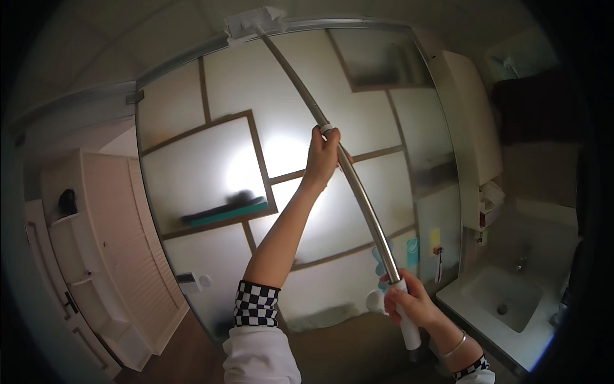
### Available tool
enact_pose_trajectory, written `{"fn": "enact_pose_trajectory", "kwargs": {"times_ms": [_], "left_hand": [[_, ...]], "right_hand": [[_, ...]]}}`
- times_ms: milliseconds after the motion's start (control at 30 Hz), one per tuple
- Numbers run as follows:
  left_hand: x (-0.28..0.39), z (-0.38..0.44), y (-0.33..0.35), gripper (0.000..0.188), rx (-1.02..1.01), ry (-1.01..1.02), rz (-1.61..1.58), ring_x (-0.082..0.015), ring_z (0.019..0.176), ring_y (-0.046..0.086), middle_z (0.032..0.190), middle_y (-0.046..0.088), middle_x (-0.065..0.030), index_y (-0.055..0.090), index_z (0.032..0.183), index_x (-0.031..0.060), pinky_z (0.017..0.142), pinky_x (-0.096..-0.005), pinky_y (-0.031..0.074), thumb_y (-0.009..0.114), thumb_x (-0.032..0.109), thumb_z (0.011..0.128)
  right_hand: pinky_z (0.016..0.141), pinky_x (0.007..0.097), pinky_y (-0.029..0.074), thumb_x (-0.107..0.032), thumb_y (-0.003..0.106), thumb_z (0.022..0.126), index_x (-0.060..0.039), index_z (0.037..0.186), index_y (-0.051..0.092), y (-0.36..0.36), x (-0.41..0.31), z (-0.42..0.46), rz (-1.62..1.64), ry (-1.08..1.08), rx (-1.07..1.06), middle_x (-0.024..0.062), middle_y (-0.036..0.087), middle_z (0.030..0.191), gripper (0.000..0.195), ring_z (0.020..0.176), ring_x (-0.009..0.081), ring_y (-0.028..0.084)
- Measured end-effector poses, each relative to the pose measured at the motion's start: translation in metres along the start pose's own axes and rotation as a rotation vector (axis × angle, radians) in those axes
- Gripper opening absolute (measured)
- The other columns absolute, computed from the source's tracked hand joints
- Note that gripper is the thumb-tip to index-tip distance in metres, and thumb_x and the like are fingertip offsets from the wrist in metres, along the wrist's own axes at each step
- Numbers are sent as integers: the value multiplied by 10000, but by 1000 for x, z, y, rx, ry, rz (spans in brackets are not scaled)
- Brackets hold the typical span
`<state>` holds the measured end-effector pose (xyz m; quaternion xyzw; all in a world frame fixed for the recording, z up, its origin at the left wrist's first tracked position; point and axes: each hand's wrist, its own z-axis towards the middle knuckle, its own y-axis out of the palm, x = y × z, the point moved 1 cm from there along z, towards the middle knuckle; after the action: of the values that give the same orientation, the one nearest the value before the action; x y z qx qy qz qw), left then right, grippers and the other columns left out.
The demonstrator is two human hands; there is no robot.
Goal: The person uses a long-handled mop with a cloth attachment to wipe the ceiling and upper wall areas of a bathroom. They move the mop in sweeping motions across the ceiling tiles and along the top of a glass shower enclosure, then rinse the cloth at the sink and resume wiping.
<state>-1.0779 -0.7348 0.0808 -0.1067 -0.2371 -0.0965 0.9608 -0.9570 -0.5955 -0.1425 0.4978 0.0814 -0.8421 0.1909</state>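
My left hand (324,156) grips the metal pole of a flat mop (364,201) about midway up, just below a pale collar. Lower down, my right hand (412,298) is wrapped around the mop's white plastic handle (408,331). The pole slants up and to the left. At its top, the flat mop head (254,25) with a white cloth lies by the metal top rail of a frosted glass partition (225,91), near the ceiling. Whether the cloth touches the rail or the ceiling, I cannot tell.
A washbasin (503,297) and a wall cabinet (472,120) stand on the right. At left, a doorway shows a white shelf unit (79,249) and a door (72,307). Blurred shelves show through the glass. A blue sticker or tag (413,252) is near the partition's right edge.
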Motion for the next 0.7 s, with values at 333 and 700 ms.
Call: {"fn": "enact_pose_trajectory", "kwargs": {"times_ms": [333,700], "left_hand": [[-29,37,-74,292,104,7,193,-140,418,499,490,486,-57,375,897,41,412,-240,397,368,330,851],[-58,37,-92,281,128,0,239,-142,394,498,493,453,-26,379,858,53,396,-236,378,379,334,853]], "right_hand": [[409,244,375,-144,444,836,-32,1031,374,26,35,98,14,1,-39,39,429,561,236,437,107,437],[407,244,395,-136,451,831,-40,1026,365,28,59,123,-78,-23,4,37,438,579,233,442,107,439]]}}
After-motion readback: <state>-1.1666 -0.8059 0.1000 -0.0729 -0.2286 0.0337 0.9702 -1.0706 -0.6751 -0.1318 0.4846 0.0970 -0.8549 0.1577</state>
